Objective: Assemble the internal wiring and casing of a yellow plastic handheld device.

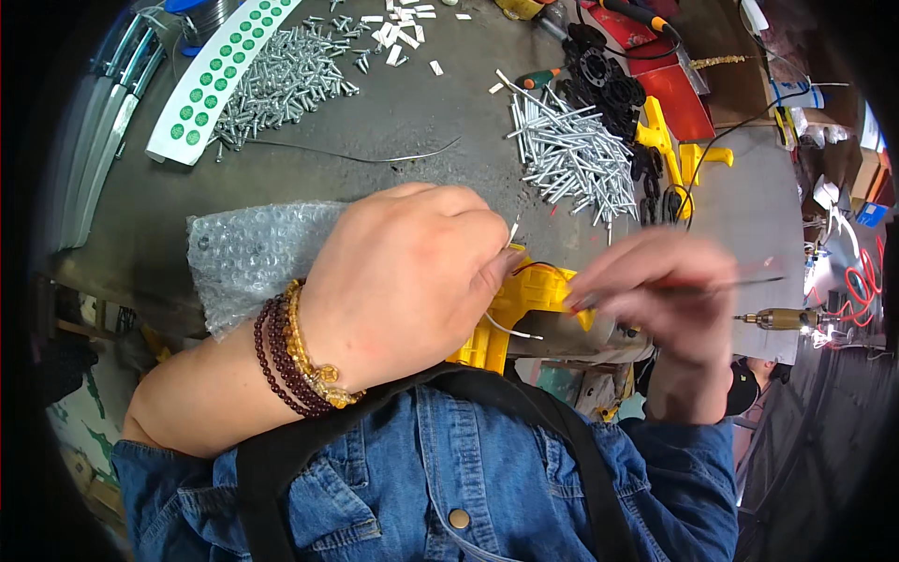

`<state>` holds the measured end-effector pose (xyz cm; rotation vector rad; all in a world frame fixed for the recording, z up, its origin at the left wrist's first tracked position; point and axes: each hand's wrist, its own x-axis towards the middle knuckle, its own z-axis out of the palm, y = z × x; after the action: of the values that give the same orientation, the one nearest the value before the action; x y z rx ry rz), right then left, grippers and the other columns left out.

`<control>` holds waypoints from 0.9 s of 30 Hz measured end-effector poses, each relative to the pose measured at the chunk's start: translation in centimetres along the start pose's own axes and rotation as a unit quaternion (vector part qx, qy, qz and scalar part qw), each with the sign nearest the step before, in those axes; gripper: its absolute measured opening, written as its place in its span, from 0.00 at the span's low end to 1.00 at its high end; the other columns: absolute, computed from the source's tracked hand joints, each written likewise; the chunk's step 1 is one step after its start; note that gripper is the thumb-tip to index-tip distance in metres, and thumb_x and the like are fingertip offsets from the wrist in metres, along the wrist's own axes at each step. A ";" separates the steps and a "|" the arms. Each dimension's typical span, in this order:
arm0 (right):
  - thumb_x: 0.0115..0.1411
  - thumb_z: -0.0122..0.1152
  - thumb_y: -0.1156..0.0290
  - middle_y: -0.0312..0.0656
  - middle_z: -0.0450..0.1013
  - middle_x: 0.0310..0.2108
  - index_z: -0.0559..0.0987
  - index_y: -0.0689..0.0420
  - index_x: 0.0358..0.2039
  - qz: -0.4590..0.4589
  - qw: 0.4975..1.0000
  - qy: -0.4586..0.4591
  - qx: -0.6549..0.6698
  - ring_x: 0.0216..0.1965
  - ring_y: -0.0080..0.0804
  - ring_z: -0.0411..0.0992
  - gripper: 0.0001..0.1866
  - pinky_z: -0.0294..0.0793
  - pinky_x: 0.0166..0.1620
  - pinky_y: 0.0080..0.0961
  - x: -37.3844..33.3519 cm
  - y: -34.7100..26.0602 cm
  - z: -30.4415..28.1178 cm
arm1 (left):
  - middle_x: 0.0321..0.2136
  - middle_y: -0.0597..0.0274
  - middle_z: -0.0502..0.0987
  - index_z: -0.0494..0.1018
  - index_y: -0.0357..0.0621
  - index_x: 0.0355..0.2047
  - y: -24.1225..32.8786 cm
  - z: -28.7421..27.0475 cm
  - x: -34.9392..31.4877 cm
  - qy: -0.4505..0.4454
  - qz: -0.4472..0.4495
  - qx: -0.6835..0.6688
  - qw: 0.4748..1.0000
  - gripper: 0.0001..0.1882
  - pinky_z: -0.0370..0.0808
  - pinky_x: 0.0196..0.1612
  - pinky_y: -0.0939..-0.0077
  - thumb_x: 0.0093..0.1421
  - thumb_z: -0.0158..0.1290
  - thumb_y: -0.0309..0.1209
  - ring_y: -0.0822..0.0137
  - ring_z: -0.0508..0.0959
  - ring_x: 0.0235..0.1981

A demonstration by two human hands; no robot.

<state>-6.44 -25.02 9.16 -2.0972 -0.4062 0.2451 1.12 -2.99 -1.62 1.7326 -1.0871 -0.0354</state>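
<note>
A grey, scuffed bench [421, 103] spans the upper and middle frame, its surface looking paler toward the right and its edges bowed by the lens. Brown cardboard boxes [866, 178] sit at the far right, a small blue box [871, 214] just below them. At lower left, a pale surface [84, 412] shows green patches; whether floor or panel is unclear. The lower right is dim, while the bench is evenly lit.

The left forearm [192, 393] is slanting in from the near left, and the left hand [412, 272] is showing its back, fingers curling under beside the thumb. Farther right, the blurred right hand [660, 286] is pointing leftward, its fingers bending above an upright wrist [691, 389].
</note>
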 end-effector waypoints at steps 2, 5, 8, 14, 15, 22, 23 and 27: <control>0.49 0.71 0.81 0.41 0.81 0.33 0.82 0.59 0.36 0.003 0.987 0.049 -0.153 0.34 0.36 0.80 0.12 0.79 0.37 0.26 -1.8 1.0 2.9 | 0.31 0.52 0.80 0.74 0.39 0.28 0.1 0.1 -0.1 0.008 0.010 -0.003 1.000 0.07 0.75 0.37 0.61 0.59 0.58 0.29 0.50 0.79 0.33; 0.48 0.68 0.79 0.40 0.79 0.33 0.80 0.57 0.35 -0.067 0.959 0.040 -0.271 0.33 0.38 0.80 0.12 0.79 0.35 0.28 -1.9 2.5 4.0 | 0.31 0.53 0.80 0.74 0.38 0.28 0.0 0.1 -0.2 0.022 0.011 0.013 1.000 0.07 0.76 0.38 0.61 0.58 0.58 0.29 0.51 0.80 0.33; 0.46 0.65 0.76 0.38 0.77 0.32 0.78 0.56 0.34 -0.101 0.926 0.029 -0.364 0.32 0.37 0.78 0.12 0.78 0.33 0.30 -1.6 3.2 4.9 | 0.30 0.53 0.80 0.74 0.38 0.27 0.0 0.2 -0.2 0.027 0.017 0.014 0.999 0.07 0.76 0.38 0.61 0.58 0.58 0.28 0.51 0.79 0.33; 0.41 0.67 0.73 0.36 0.72 0.28 0.74 0.52 0.29 -0.084 0.909 0.025 -0.407 0.30 0.36 0.74 0.13 0.73 0.32 0.32 -0.7 3.9 5.4 | 0.28 0.53 0.78 0.73 0.38 0.27 -0.1 0.3 -0.3 0.027 0.011 -0.002 1.000 0.07 0.75 0.36 0.61 0.59 0.57 0.29 0.50 0.78 0.31; 0.40 0.68 0.72 0.35 0.71 0.27 0.73 0.52 0.28 -0.069 0.913 0.016 -0.403 0.30 0.36 0.73 0.14 0.71 0.34 0.33 -0.6 3.9 5.4 | 0.28 0.53 0.78 0.73 0.38 0.26 -0.1 0.2 -0.3 0.026 0.015 0.002 1.000 0.08 0.75 0.36 0.60 0.59 0.57 0.29 0.50 0.78 0.31; 0.48 0.74 0.63 0.38 0.73 0.28 0.76 0.56 0.31 0.035 0.944 -0.013 -0.329 0.34 0.38 0.73 0.17 0.69 0.43 0.37 0.3 3.6 4.1 | 0.28 0.53 0.78 0.73 0.38 0.26 -0.1 0.4 -0.5 0.036 0.003 0.004 0.999 0.09 0.75 0.36 0.59 0.60 0.56 0.30 0.49 0.78 0.31; 0.48 0.74 0.63 0.38 0.73 0.28 0.76 0.56 0.31 0.034 0.943 -0.013 -0.330 0.34 0.38 0.73 0.17 0.69 0.43 0.37 0.7 3.3 3.9 | 0.28 0.53 0.78 0.73 0.38 0.26 -0.2 0.5 -0.5 0.037 0.004 0.005 0.999 0.09 0.75 0.36 0.59 0.60 0.56 0.30 0.49 0.78 0.31; 0.52 0.72 0.57 0.46 0.78 0.31 0.77 0.57 0.39 0.313 0.922 -0.037 -0.227 0.35 0.43 0.79 0.20 0.76 0.40 0.39 2.2 2.0 2.8 | 0.29 0.52 0.78 0.73 0.38 0.27 -0.3 0.5 -0.5 0.033 0.021 0.001 0.999 0.10 0.74 0.36 0.59 0.60 0.57 0.31 0.48 0.78 0.32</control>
<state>-4.96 -22.96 5.93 -2.6384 0.2090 0.6541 0.73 -3.00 -2.28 1.7008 -1.0765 0.0489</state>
